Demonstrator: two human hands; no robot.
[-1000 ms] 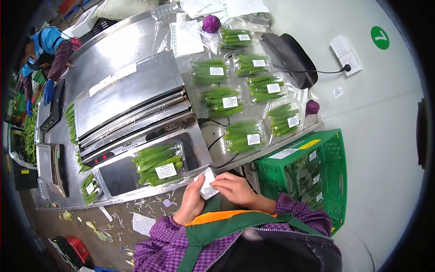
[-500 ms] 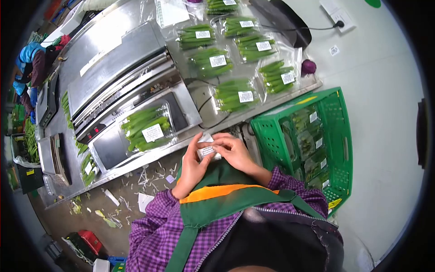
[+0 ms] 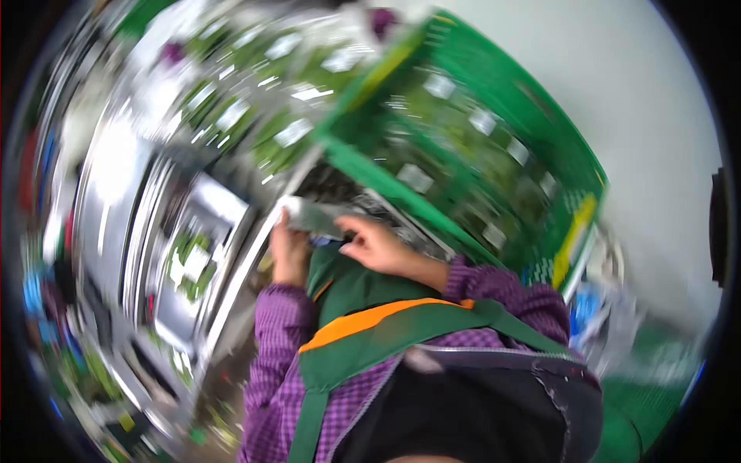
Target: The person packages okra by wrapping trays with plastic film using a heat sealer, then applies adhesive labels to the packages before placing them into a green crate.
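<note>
My left hand (image 3: 288, 248) is closed on a whitish roll of labels (image 3: 302, 214), held in front of the green apron (image 3: 363, 282). The print on it is blurred. A pale strip stretches from it towards my right hand (image 3: 380, 245), whose thumb and index finger are apart near the strip's end. I see nothing between those fingers. Close beyond both hands stands a green crate (image 3: 471, 58) with several clear packs of long green vegetables (image 3: 440, 116) bearing white labels.
To the left, a steel wrapping machine (image 3: 112, 177) has a labelled vegetable pack (image 3: 191, 262) on its front plate. More labelled packs (image 3: 278, 143) lie on the table behind. A purple round vegetable (image 3: 382, 23) sits near the crate's far corner. Clear plastic bags (image 3: 610, 324) are at right.
The view has swung right, blurring the scene and bringing the crate nearer the middle. My hands, together on the labels before, have moved apart; the labels stay in my left hand.
</note>
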